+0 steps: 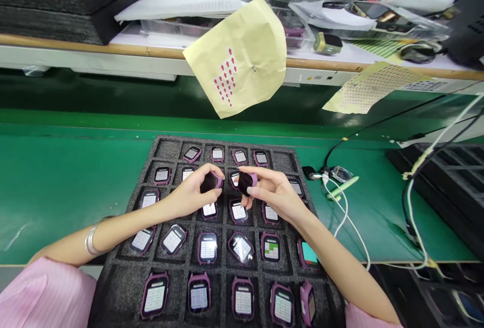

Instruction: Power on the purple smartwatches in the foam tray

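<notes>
My left hand (200, 192) grips a purple watch body (210, 182) with a dark screen, thumb and fingers at its edges. Just to the right, my right hand (270, 192) pinches a second purple watch body (246, 183), also dark-screened. The two watches are apart, held above the middle of a black foam tray (121, 287). In the tray's compartments lie several purple watch bodies, most with lit white screens; one (270, 248) shows green blocks and another (308, 253) a teal screen. Some compartments hold no watch.
White and black cables (346, 212) and a light green tool (343, 187) lie right of the tray. More black trays (434, 187) stand at the far right. Yellow sticker sheets (245, 61) hang from a shelf (151, 51) holding papers and clear boxes.
</notes>
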The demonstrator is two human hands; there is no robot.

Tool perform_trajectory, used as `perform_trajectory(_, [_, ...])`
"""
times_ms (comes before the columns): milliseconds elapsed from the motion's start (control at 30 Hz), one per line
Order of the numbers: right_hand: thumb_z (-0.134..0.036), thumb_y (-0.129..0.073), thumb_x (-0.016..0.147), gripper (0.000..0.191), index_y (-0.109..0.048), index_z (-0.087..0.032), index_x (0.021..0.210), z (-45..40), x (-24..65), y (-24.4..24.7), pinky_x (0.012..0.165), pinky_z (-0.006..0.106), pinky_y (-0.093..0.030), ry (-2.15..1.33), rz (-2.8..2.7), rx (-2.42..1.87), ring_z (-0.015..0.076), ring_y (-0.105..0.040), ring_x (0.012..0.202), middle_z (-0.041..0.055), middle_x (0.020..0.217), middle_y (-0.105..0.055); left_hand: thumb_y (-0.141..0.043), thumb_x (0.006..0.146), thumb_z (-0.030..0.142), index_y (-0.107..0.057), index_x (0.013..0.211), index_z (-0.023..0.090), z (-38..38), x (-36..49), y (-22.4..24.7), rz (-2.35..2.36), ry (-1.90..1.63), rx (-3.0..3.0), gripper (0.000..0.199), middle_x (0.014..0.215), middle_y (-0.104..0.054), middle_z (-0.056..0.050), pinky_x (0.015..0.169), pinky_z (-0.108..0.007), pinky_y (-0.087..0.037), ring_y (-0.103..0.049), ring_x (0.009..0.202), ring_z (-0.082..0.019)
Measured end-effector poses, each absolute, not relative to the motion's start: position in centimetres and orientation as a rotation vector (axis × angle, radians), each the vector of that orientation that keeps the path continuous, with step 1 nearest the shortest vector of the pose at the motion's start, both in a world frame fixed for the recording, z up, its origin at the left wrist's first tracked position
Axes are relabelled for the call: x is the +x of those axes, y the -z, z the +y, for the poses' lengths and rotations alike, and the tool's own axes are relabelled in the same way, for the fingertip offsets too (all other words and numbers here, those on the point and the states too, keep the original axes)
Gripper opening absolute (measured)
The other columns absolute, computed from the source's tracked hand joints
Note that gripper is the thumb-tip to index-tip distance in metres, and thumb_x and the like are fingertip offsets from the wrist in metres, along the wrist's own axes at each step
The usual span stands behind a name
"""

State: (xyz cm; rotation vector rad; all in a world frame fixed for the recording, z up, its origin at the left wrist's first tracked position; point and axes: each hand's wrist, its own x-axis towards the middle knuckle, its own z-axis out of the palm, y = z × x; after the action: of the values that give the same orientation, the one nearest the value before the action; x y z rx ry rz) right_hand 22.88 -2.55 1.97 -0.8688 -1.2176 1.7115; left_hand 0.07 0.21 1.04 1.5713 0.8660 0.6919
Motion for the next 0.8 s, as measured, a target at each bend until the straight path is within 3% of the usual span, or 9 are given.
perform_trajectory(333, [-0.028,-0.073,0.084,0.045,-0.062,-0.018,0.126,-2.46,22.54,-2.19,0.054,0.029,-0.057,-1.735,-1.202,-0.895,0.0200,-0.071,0.063,0.0044,0.077,-0.070,-0.059,0.080,0.022,-0.053,0.109,0.020,0.06,0.34,-0.72,0.916,-0.729,1.566,0.030,0.096,-0.056,-0.002,0.068,-0.027,-0.046,-0.056,0.077,-0.015])
perform_trajectory(533, [-0.027,-0.071,0.086,0.045,-0.061,-0.015,0.128,-2.53,22.72,-1.95,0.055,0.028,-0.057,-1.716,-1.268,-0.934,0.0186,-0.070,0.057,0.0033,0.064,-0.071,-0.052,0.079,0.012,-0.053,0.103,0.019,0.18,0.24,-0.79,0.854,-0.712,1.698,0.025,0.098,-0.058,-0.003,0.087,-0.031,-0.044,-0.054,0.095,-0.018])
perform_trajectory(800, [-0.027,-0.071,0.086,0.044,-0.061,-0.015,0.128,-2.55,22.64,-2.00,0.055,0.027,-0.057,-1.721,-1.273,-0.936,0.0175,-0.069,0.056,0.0029,0.065,-0.071,-0.054,0.080,0.013,-0.052,0.106,0.019,0.20,0.22,-0.81,0.856,-0.740,1.676,0.027,0.104,-0.058,-0.004,0.089,-0.031,-0.043,-0.054,0.097,-0.019])
